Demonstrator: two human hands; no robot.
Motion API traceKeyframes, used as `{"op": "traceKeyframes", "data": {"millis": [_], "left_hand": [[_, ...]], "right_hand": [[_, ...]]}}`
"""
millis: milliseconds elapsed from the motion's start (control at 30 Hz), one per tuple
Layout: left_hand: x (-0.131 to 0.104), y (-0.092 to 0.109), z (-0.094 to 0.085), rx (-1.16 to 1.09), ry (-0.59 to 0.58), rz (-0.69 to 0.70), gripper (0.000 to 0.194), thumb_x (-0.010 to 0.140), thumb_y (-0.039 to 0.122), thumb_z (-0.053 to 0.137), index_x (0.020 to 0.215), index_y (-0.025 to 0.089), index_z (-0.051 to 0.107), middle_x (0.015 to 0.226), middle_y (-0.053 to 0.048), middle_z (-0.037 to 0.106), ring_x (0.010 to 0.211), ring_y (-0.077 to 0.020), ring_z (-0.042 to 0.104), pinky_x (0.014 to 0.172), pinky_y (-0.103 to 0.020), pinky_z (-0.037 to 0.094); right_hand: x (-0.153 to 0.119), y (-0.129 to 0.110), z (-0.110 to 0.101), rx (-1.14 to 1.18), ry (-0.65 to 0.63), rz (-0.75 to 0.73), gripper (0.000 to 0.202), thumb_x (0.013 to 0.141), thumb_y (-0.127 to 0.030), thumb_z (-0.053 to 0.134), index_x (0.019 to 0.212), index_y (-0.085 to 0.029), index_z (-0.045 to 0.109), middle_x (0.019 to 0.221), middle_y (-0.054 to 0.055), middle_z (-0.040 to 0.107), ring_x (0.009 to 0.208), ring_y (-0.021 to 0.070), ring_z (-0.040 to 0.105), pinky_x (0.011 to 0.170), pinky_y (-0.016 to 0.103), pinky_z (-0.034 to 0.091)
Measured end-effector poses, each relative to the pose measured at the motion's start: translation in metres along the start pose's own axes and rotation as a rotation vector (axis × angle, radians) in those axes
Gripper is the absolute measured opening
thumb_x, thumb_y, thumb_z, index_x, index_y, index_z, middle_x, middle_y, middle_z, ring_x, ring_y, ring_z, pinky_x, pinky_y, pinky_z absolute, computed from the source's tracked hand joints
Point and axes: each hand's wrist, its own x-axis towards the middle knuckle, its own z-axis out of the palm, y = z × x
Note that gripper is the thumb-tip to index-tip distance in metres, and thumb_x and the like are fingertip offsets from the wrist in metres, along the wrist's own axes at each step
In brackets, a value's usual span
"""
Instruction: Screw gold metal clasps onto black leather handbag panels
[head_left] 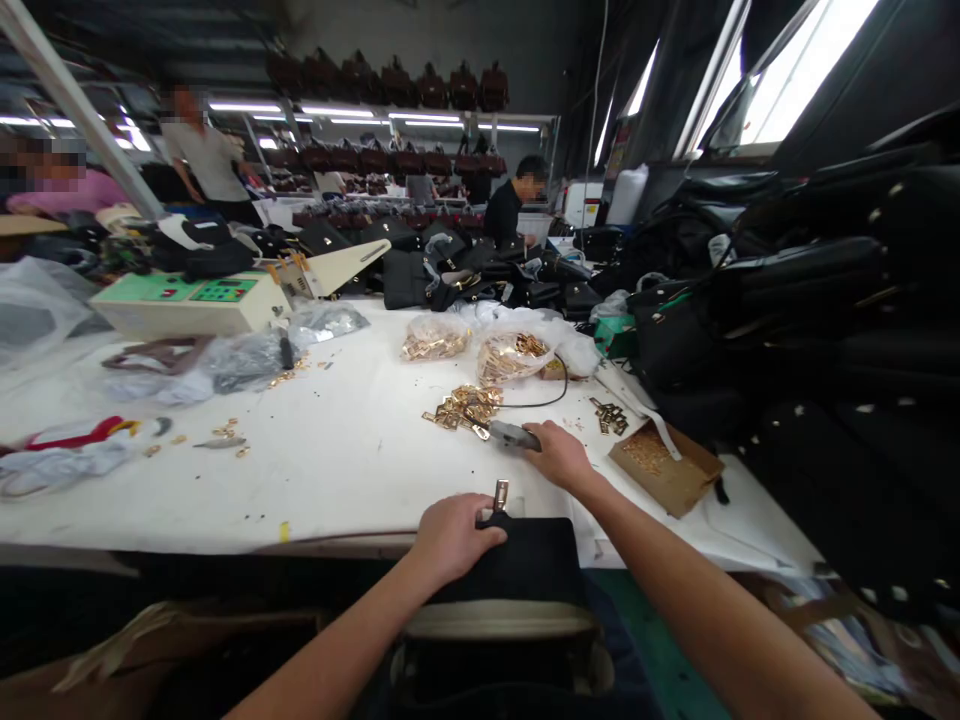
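Note:
My left hand [459, 535] pinches the far edge of a black bag [529, 560], thumb on top and fingers hidden beneath. Just beyond the thumb, a shiny metal clasp piece [501, 495] sticks up from that edge. The bag rests at the table's front edge, over my lap. Farther out, my right hand [559, 455] is closed around a grey hand tool [514, 433] with a dark grip. Its tip points left, at the near side of a pile of gold metal fittings [465, 408]; whether it touches them I cannot tell.
Plastic bags of gold fittings [514, 355] stand behind the pile. A cardboard box [664, 465] of small gold parts sits right, near dark metal pieces [609, 416]. Black bags [810, 330] are heaped along the right. A green-topped machine [191, 303] stands left. People work farther back.

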Motion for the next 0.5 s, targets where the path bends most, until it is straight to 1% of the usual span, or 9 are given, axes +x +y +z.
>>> {"op": "traceKeyframes", "data": {"millis": [67,133,200,267,333,400,433,467,500], "left_hand": [[-0.007,0.002,-0.005,-0.065,0.025,0.011,0.018,0.084,0.032,0.073,0.1,0.027,0.076,0.082,0.002,0.071,0.074,-0.0167,0.067,0.065,-0.025,0.045],[-0.016,0.005,-0.011,-0.191,0.076,0.048,0.018,0.085,0.026,0.07,0.101,0.027,0.078,0.08,0.003,0.069,0.072,-0.0146,0.065,0.066,-0.024,0.046],[-0.026,0.01,-0.019,-0.318,0.138,0.105,0.021,0.087,0.022,0.066,0.102,0.028,0.079,0.079,0.002,0.068,0.071,-0.0132,0.064,0.067,-0.023,0.047],[-0.035,0.016,-0.026,-0.374,0.191,0.175,0.025,0.088,0.018,0.062,0.103,0.028,0.08,0.076,0.001,0.066,0.068,-0.0121,0.063,0.064,-0.022,0.046],[-0.042,0.023,-0.033,-0.376,0.246,0.259,0.031,0.087,0.012,0.059,0.103,0.028,0.08,0.071,0.001,0.062,0.064,-0.0112,0.06,0.06,-0.021,0.043],[-0.048,0.029,-0.037,-0.357,0.296,0.35,0.033,0.088,0.009,0.058,0.102,0.027,0.081,0.067,0.001,0.059,0.062,-0.0105,0.058,0.058,-0.02,0.04],[-0.051,0.033,-0.038,-0.341,0.32,0.391,0.032,0.089,0.009,0.058,0.103,0.027,0.081,0.066,0.001,0.058,0.061,-0.0102,0.057,0.057,-0.02,0.039],[-0.053,0.036,-0.04,-0.32,0.338,0.428,0.032,0.09,0.009,0.058,0.103,0.027,0.081,0.066,0.0,0.058,0.06,-0.0099,0.056,0.056,-0.02,0.039],[-0.054,0.04,-0.041,-0.294,0.354,0.46,0.031,0.091,0.01,0.058,0.104,0.027,0.08,0.066,0.0,0.058,0.06,-0.0098,0.056,0.056,-0.02,0.038]], "right_hand": [[-0.005,0.005,0.004,0.016,0.022,-0.016,0.04,0.079,-0.021,0.072,0.119,-0.023,0.071,0.114,0.011,0.068,0.106,0.0279,0.06,0.093,0.036,0.042],[-0.014,0.007,0.002,0.068,0.064,-0.036,0.04,0.08,-0.022,0.072,0.119,-0.021,0.072,0.118,0.013,0.067,0.114,0.0305,0.056,0.101,0.04,0.039],[-0.029,0.007,-0.004,0.15,0.112,-0.049,0.037,0.085,-0.026,0.068,0.121,-0.018,0.071,0.124,0.015,0.066,0.121,0.0305,0.053,0.107,0.042,0.036],[-0.052,0.007,-0.01,0.238,0.137,-0.053,0.034,0.095,-0.034,0.057,0.12,-0.017,0.071,0.12,0.014,0.068,0.117,0.0274,0.057,0.105,0.04,0.04],[-0.083,0.007,-0.015,0.385,0.077,-0.034,0.043,0.101,-0.046,0.046,0.114,-0.015,0.073,0.105,0.011,0.073,0.098,0.0241,0.065,0.093,0.037,0.049],[-0.118,0.009,-0.016,0.633,-0.047,0.032,0.056,0.099,-0.06,0.046,0.109,-0.013,0.075,0.094,0.01,0.075,0.086,0.0234,0.068,0.084,0.037,0.053],[-0.135,0.01,-0.015,0.762,-0.098,0.08,0.061,0.096,-0.065,0.048,0.107,-0.013,0.076,0.093,0.01,0.075,0.087,0.0245,0.069,0.085,0.038,0.053],[-0.15,0.012,-0.014,0.872,-0.108,0.131,0.064,0.093,-0.069,0.051,0.104,-0.012,0.077,0.093,0.011,0.076,0.09,0.0263,0.069,0.088,0.04,0.052],[-0.164,0.014,-0.012,0.952,-0.086,0.173,0.066,0.09,-0.072,0.053,0.101,-0.012,0.078,0.094,0.012,0.076,0.094,0.0285,0.069,0.092,0.043,0.051]]}}
